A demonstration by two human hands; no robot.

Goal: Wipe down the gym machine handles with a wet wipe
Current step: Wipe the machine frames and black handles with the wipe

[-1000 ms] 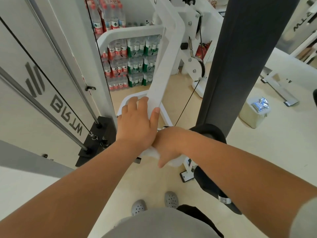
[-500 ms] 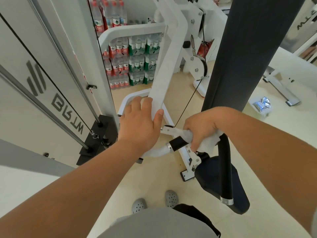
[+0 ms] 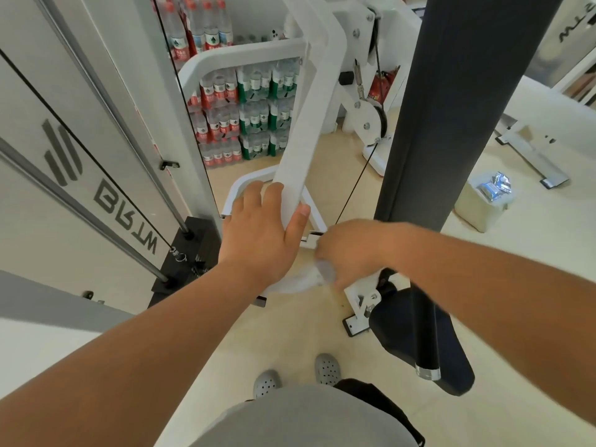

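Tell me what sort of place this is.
Most likely a gym. A white cable machine stands here, with a black weight stack on steel guide rods and a cable running toward a pulley. A dark padded seat sits beside it. Shrink-wrapped packs of bottled water are stacked behind.

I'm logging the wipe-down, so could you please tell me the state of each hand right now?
Left hand: grips the white machine arm.
Right hand: curled round the black handle, blurred; wet wipe not clearly visible.
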